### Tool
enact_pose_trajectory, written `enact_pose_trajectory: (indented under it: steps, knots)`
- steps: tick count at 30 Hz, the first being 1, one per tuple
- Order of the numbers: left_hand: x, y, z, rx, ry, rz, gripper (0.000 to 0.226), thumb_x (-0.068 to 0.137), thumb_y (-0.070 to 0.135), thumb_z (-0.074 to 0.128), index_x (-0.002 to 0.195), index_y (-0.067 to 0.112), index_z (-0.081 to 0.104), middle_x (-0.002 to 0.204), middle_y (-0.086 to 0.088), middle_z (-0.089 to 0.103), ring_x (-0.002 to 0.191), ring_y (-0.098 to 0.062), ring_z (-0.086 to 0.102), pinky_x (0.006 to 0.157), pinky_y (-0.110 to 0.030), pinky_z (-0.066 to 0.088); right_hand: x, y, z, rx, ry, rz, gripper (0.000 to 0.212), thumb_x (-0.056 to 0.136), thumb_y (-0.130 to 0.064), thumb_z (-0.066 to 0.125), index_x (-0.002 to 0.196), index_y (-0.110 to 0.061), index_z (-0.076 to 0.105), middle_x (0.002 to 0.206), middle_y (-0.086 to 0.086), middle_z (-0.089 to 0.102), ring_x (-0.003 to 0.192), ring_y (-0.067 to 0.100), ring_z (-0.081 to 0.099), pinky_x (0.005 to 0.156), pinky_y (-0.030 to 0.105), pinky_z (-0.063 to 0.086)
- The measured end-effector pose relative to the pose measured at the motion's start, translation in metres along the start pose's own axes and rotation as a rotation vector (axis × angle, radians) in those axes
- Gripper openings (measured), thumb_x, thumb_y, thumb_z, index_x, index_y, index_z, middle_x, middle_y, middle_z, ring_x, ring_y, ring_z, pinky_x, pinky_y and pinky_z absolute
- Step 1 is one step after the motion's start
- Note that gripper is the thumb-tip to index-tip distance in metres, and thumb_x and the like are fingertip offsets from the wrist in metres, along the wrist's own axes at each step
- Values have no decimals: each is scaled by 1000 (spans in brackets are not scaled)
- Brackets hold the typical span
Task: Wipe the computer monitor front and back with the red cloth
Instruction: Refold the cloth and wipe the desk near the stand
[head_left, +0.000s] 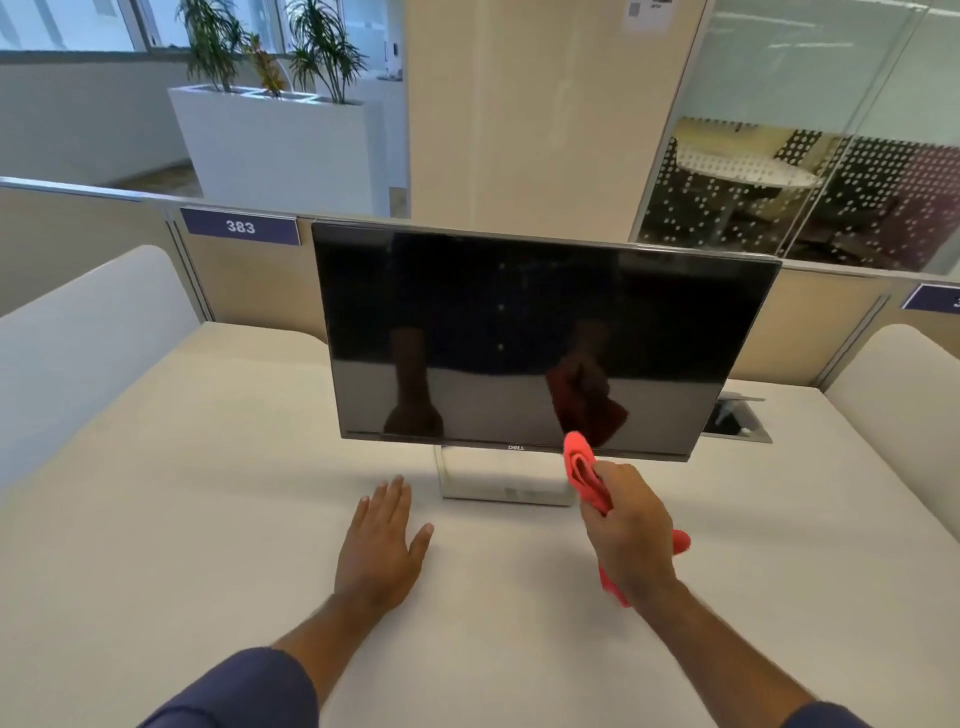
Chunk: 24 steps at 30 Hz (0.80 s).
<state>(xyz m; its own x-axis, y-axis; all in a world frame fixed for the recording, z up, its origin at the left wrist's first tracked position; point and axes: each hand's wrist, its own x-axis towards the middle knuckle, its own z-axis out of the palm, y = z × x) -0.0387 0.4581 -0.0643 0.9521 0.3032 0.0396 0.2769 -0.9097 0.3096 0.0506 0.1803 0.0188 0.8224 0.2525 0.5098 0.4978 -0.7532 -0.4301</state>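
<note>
monitor: Dell computer monitor (535, 332) upright on its stand (506, 480) at the middle of the bench (208, 519), screen dark and facing the person, reflecting both arms.
red cloth: red cloth (584, 470) bunched in the right hand, top fold poking up just under the bottom bezel, right of the logo; tail hangs out below the wrist. Whether the tip touches the bezel cannot be told.
right hand: right hand (631, 530) fingers curled round the cloth, firm grip, raised off the bench, near the screen's lower edge.
left hand: left hand (382, 538) fingers straight, slightly spread, palm down, holding nothing; low over or resting on the bench in front of the stand, contact not clear.
front status: judged not started or just starting. Cloth sits at the bottom edge, not on the glass. No wipe streaks or clean/dirty boundary readable on the dark panel.
back status: judged not done. Rear is out of sight, neither hand is behind the panel.
remaining: judged the whole front pass, then the reach round or turning of the monitor for the back.
surroundings: partition with a "383" label (240, 227) behind; cable port (735, 418) in the bench at right.
</note>
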Motion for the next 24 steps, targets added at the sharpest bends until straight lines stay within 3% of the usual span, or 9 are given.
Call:
enact_pose_trajectory:
  steps: [3, 7, 10, 12, 14, 20, 24]
  knots:
    - [2, -6, 12, 28, -14, 21, 83, 87, 64, -3, 156, 18, 2, 163, 6, -4, 149, -11, -9, 120, -28, -9, -4, -3, 25, -178, -22, -219, 38, 70, -6, 80, 106, -7, 68, 80, 11, 62, 63, 28, 54, 52, 40, 49]
    - [8, -10, 21, 44, -20, 0, 84, 86, 63, -1, 156, 16, 5, 164, 4, -3, 150, -12, -7, 121, -29, -8, -4, -13, 67, -221, -211, -333, 44, 68, -9, 81, 111, -10, 70, 83, 10, 64, 69, 27, 56, 60, 37, 50]
    - [10, -10, 23, 38, -26, -13, 84, 87, 63, 2, 156, 16, 5, 164, 3, -3, 150, -13, -6, 120, -29, -7, 3, -28, 97, -230, -481, -226, 42, 82, -20, 69, 124, -22, 64, 117, 6, 61, 107, 29, 54, 93, 48, 49]
    - [10, -11, 24, 36, -32, -14, 82, 88, 62, 4, 156, 17, 3, 164, 3, -4, 150, -13, -6, 120, -29, -6, 5, -42, 116, -177, -642, -172, 46, 94, -22, 53, 140, -29, 51, 148, 2, 40, 135, 29, 34, 118, 44, 23]
    - [10, -11, 24, 48, -39, -13, 79, 90, 62, 5, 156, 19, 0, 163, 3, -6, 150, -12, -8, 120, -29, -7, 7, -54, 130, -146, -681, -203, 51, 97, -22, 49, 146, -31, 41, 158, 0, 26, 144, 26, 21, 120, 38, 11]
    - [11, -10, 24, 50, -27, -11, 75, 93, 61, 10, 156, 22, 0, 163, 5, -6, 149, -11, -9, 119, -29, -9, 26, -79, 159, -139, -731, -171, 59, 98, -18, 47, 152, -28, 27, 163, -2, 7, 148, 24, 9, 119, 37, 9]
    - [12, -8, 24, 54, -45, -35, 74, 95, 63, 10, 155, 23, -5, 163, 6, -9, 149, -10, -12, 121, -31, -6, 42, -91, 175, -138, -706, -134, 56, 98, -20, 47, 151, -19, 29, 161, 1, 16, 147, 24, 15, 119, 36, 16]
